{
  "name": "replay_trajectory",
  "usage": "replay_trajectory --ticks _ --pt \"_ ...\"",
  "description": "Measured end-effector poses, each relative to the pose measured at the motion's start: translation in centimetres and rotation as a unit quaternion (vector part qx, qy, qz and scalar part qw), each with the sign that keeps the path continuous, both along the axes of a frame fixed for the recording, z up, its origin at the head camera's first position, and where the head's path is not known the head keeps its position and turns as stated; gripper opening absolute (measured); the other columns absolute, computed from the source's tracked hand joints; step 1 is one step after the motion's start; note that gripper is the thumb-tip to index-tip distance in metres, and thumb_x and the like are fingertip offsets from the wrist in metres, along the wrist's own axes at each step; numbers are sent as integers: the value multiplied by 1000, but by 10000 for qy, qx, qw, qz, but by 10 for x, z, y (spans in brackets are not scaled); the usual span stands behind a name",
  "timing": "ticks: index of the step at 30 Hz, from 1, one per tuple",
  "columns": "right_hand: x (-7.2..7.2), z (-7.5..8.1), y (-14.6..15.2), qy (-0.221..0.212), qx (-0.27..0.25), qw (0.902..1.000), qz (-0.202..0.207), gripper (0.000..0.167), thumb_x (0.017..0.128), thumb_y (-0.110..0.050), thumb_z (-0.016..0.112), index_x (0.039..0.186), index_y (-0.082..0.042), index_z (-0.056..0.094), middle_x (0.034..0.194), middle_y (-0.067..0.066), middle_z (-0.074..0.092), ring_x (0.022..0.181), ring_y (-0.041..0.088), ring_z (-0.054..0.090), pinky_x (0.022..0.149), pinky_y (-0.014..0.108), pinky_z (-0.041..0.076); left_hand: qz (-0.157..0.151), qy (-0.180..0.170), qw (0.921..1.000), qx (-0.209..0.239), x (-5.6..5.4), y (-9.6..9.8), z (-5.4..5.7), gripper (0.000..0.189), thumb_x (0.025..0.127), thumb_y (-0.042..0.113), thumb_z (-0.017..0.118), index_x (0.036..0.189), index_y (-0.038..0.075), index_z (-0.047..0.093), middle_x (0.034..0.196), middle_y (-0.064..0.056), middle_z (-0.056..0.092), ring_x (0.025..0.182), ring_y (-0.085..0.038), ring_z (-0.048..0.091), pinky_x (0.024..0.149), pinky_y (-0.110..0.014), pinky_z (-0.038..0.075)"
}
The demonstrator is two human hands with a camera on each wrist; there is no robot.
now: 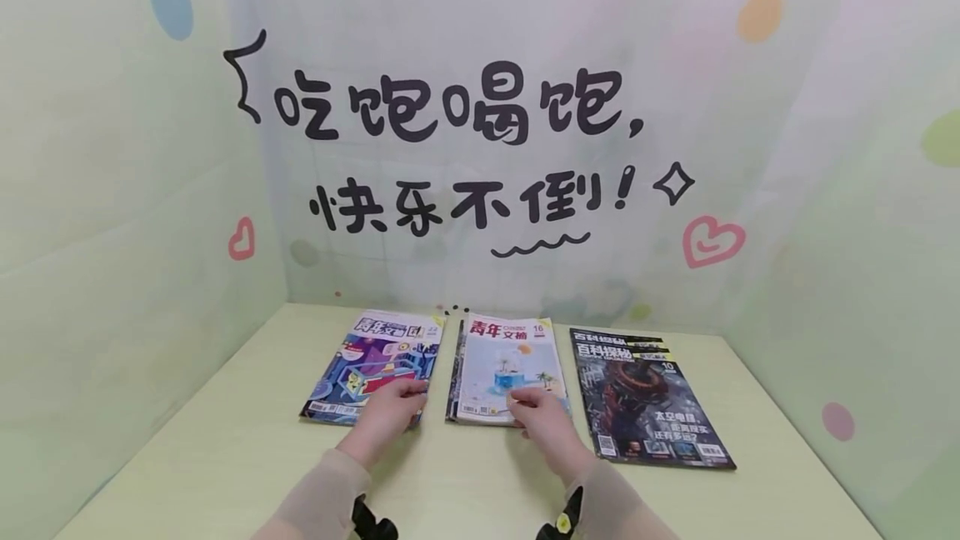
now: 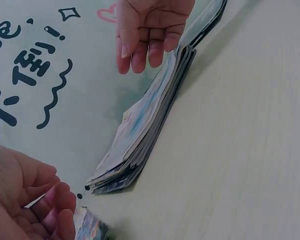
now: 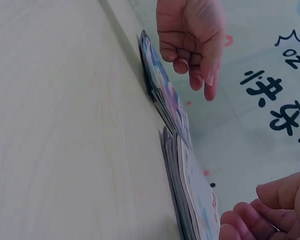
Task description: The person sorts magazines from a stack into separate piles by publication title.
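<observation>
My left hand (image 1: 388, 417) is over the lower right part of the left magazine stack (image 1: 351, 377), which has a purple and blue cover. Its fingers are loosely bent and hold nothing. My right hand (image 1: 547, 425) hangs at the lower right of the middle magazine stack (image 1: 480, 377), whose pale cover shows a blue drink and palm trees. In the left wrist view, the right hand (image 2: 154, 32) hovers apart from the middle stack (image 2: 140, 127), fingers relaxed. The right wrist view shows the left hand (image 3: 192, 42) likewise clear of the left stack (image 3: 165, 92).
Two dark magazines (image 1: 637, 407) lie overlapping at the right, the top one slightly lower than the other. All the stacks lie on a pale yellow-green table (image 1: 247, 448). Printed fabric walls (image 1: 450, 273) with black lettering enclose the back and both sides.
</observation>
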State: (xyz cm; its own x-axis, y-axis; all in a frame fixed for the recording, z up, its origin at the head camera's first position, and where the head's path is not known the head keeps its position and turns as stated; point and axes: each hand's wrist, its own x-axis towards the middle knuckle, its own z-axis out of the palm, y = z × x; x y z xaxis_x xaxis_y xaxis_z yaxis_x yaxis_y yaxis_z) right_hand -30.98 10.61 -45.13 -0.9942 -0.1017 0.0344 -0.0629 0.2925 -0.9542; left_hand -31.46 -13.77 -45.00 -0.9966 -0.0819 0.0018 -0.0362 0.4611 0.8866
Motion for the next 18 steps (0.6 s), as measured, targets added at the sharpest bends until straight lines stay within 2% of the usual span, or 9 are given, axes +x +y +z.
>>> replay_trajectory --ticks 5,8,11,14,18 --pt "-3 -9 23 118 49 9980 -614 34 92 -10 58 121 8 60 108 16 64 87 21 61 72 37 53 -216 -64 9996 185 -1 24 -9 33 93 15 58 122 0 62 95 -8 63 71 -18 56 59 -28 47" --pt "-4 -13 35 228 108 9950 -963 34 93 -11 57 121 7 61 111 18 64 90 22 59 73 36 52 -281 41 9996 86 -2 36 -15 32 93 14 58 120 -1 63 94 -7 63 74 -17 55 63 -31 49" --pt "-4 -16 43 400 301 9892 -1379 33 92 -12 58 119 6 63 109 17 65 92 23 59 73 34 51 -187 220 9996 -24 -3 47 -21 34 91 13 59 120 -4 62 101 -10 64 85 -19 56 76 -37 51" --pt "-5 -19 49 638 596 9806 -1755 32 91 -12 60 117 6 64 105 17 65 91 25 59 71 35 51 24 326 9994 -67 -4 57 -25 37 90 12 60 123 -4 61 113 -16 62 100 -26 56 90 -45 48" --pt "-8 -24 51 849 933 9732 -1922 37 90 -12 61 120 10 61 111 24 61 96 33 58 77 43 51 311 290 9991 -63 -3 66 -28 39 91 12 59 127 -3 59 129 -25 51 120 -40 46 101 -55 40"
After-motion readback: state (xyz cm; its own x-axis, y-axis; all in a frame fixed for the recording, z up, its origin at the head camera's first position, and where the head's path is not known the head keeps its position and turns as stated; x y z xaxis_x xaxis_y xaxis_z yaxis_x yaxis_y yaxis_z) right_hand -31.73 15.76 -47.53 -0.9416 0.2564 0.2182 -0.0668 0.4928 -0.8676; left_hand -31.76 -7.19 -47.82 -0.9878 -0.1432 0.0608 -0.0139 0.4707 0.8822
